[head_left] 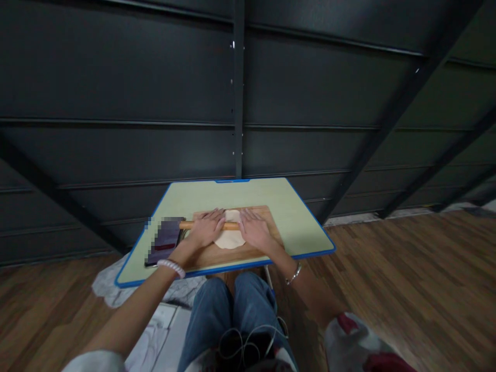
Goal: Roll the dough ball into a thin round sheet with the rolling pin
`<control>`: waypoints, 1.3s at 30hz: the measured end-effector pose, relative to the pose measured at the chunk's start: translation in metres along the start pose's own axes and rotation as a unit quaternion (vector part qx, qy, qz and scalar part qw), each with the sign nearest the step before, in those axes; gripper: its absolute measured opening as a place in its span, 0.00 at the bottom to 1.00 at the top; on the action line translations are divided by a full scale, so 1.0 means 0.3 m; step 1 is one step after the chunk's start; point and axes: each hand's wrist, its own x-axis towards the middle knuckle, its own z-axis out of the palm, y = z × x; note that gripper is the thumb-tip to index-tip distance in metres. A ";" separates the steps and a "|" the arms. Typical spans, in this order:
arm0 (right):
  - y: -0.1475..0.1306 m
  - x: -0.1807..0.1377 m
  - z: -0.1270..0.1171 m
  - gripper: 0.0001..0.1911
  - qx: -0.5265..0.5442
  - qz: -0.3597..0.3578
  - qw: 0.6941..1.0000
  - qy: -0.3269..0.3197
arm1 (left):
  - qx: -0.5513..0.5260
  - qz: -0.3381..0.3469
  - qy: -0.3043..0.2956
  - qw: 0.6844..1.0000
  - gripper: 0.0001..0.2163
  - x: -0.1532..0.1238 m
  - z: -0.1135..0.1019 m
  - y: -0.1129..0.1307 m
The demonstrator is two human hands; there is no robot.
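A wooden rolling pin (231,226) lies across a flat, pale round of dough (230,241). Under the dough is a wooden cutting board (219,256). My left hand (207,228) rests palm down over the left part of the pin, fingers stretched forward, and the pin's left end sticks out past it. On the other side, my right hand (253,229) lies flat over the right part, its fingers extended and covering that end. Neither hand wraps its fingers around the pin. Between the hands, the dough shows in front of and behind the pin.
The board sits on a small pale-yellow table (306,232) with a blue rim. Left of the board lies a dark, partly pixelated tablet-like object (166,243). A dark panelled wall (155,155) rises behind the table. White cable (242,341) lies across my lap.
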 end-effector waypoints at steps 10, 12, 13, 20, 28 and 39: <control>-0.131 -0.177 -0.051 0.19 -0.007 0.014 0.999 0.035 | -0.035 0.039 0.054 0.997 0.23 -0.197 -0.003 0.055; -0.138 -0.187 -0.062 0.18 -0.016 0.021 1.000 0.017 | -0.041 0.041 0.062 0.996 0.22 -0.218 -0.009 0.064; -0.138 -0.189 -0.069 0.18 -0.017 0.027 0.999 0.006 | -0.044 0.042 0.063 0.996 0.21 -0.226 -0.011 0.067; -0.132 -0.198 -0.102 0.13 0.011 0.028 1.000 0.000 | -0.072 0.039 0.070 0.994 0.20 -0.270 -0.016 0.078; -0.177 -0.252 -0.111 0.17 -0.061 0.009 0.998 -0.015 | -0.020 0.088 0.057 0.994 0.23 -0.366 -0.051 0.082; -0.006 -0.324 -0.092 0.20 0.220 0.183 0.950 0.121 | -0.116 0.097 0.017 0.988 0.23 -0.197 -0.079 0.173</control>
